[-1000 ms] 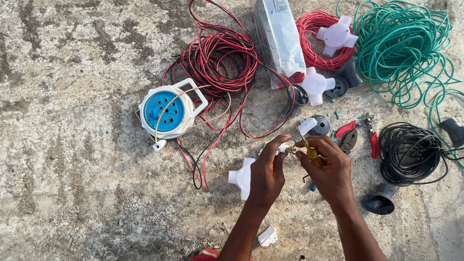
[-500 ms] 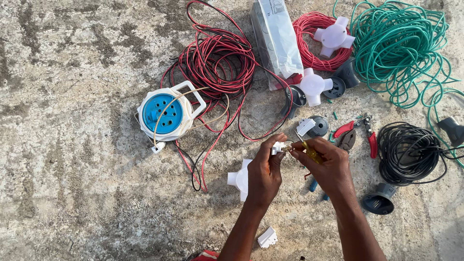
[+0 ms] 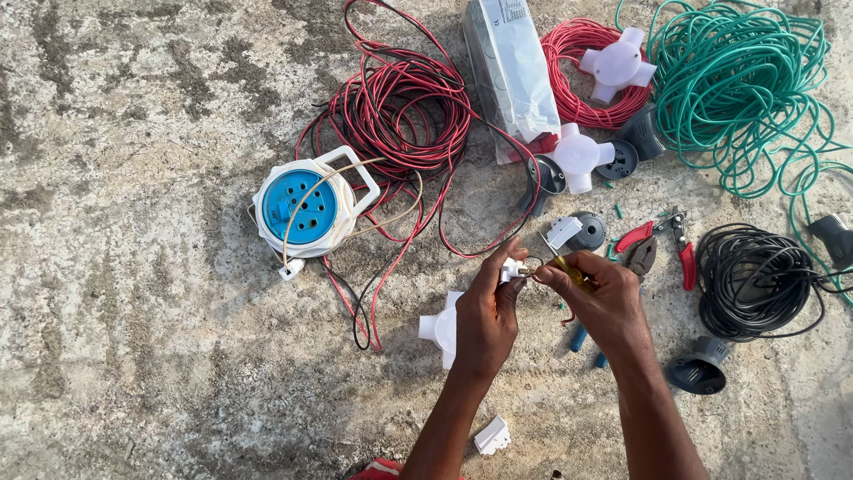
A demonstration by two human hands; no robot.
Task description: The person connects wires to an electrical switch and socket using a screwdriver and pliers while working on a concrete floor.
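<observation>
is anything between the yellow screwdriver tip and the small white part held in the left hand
Nothing visible does. The right hand holds the yellow-handled screwdriver with its tip pointing at the small white part pinched in the left hand. Whether the tip touches the part is too small to tell. The red-handled pliers lie off to the right.

A blue-faced white reel (image 3: 312,208) lies by red-and-black wire (image 3: 400,116), a green coil (image 3: 737,89), a black coil (image 3: 753,280) and red-handled pliers (image 3: 662,242) on mottled grey concrete (image 3: 133,311).
</observation>
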